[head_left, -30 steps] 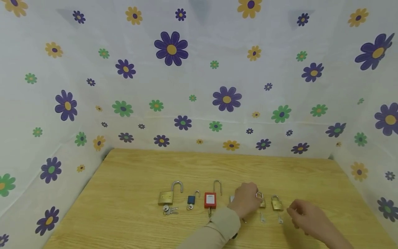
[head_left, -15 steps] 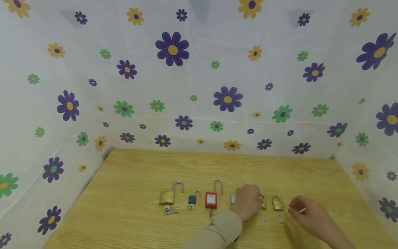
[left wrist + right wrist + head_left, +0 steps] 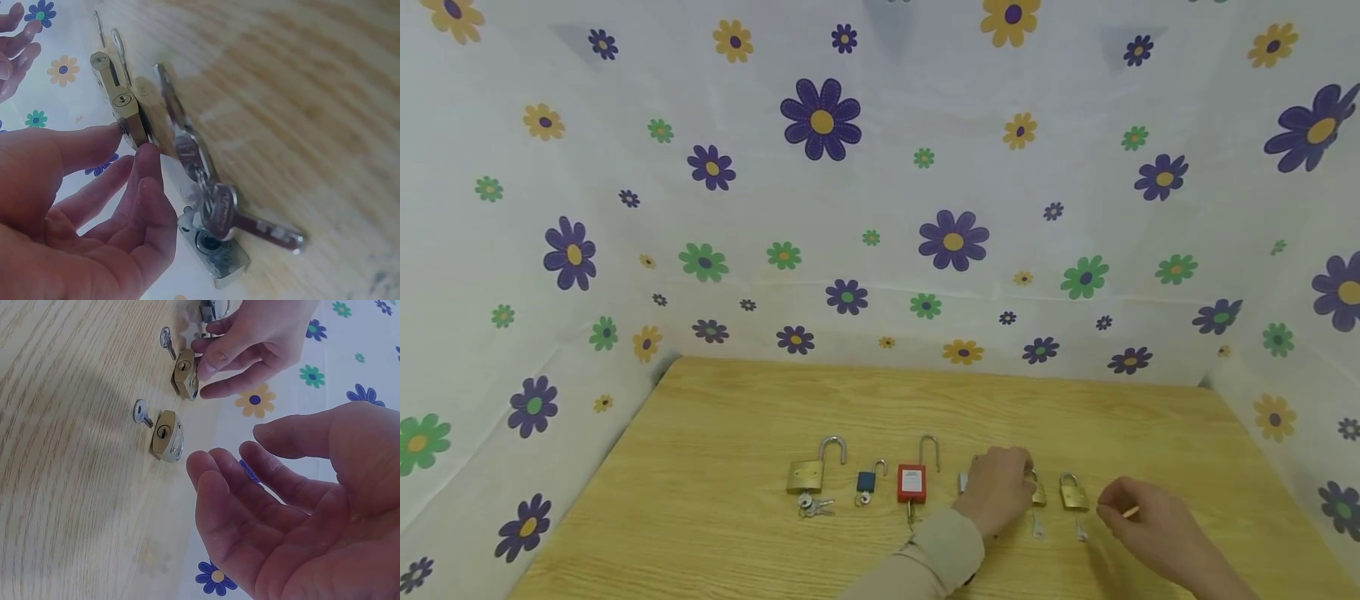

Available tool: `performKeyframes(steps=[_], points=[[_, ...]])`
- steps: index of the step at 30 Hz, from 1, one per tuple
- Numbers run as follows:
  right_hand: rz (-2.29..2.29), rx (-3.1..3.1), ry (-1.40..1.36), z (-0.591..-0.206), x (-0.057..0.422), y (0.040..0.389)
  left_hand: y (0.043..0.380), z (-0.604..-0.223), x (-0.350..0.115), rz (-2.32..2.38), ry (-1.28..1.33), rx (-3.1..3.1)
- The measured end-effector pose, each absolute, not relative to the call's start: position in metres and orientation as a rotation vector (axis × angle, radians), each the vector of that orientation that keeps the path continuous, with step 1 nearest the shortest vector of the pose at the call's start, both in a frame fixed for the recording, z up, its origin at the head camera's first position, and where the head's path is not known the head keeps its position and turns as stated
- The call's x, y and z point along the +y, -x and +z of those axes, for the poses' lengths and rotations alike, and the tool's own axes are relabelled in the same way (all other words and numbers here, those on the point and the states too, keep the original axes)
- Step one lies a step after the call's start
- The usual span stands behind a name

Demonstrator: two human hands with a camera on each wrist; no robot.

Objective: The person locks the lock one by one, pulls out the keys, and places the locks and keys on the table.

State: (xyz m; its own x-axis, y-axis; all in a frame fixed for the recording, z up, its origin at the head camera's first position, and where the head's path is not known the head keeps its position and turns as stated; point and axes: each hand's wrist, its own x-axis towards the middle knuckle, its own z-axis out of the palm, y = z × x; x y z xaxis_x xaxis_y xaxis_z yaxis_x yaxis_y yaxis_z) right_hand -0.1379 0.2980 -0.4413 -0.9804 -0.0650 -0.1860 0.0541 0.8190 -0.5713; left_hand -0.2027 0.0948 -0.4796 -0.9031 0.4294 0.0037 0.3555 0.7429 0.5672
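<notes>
My left hand reaches over a row of padlocks, its thumb and fingertips pinching the side of a small brass padlock. The hand covers most of a silver padlock, whose keys hang together on a ring. My right hand hovers beside the row's right end, fingers loosely bent, holding nothing. Nearest to it lies another brass padlock with its shackle down. A small key lies below that padlock, and another key lies below the pinched one.
Left of my hands lie a large brass padlock with its keys, a small blue padlock and a red padlock, all with raised shackles. They rest on a wooden table, enclosed by flowered white cloth.
My right thumb has parted from the index finger, leaving a wider gap. My left hand stays at the same padlock with barely any shift.
</notes>
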Motion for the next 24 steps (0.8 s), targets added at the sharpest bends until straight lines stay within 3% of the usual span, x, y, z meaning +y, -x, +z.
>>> performKeyframes(steps=[9,19,24], points=[[-0.919,2.762,-0.019,-0.439,0.296,0.137,0.202,-0.473,0.086,0.922,-0.642,2.869],[-0.918,2.747,-0.006,-0.438,0.295,0.135,0.207,-0.455,0.024,0.673,-0.494,2.92],[-0.895,2.748,-0.005,-0.437,0.296,0.134,0.198,-0.455,0.013,0.567,-0.562,2.898]])
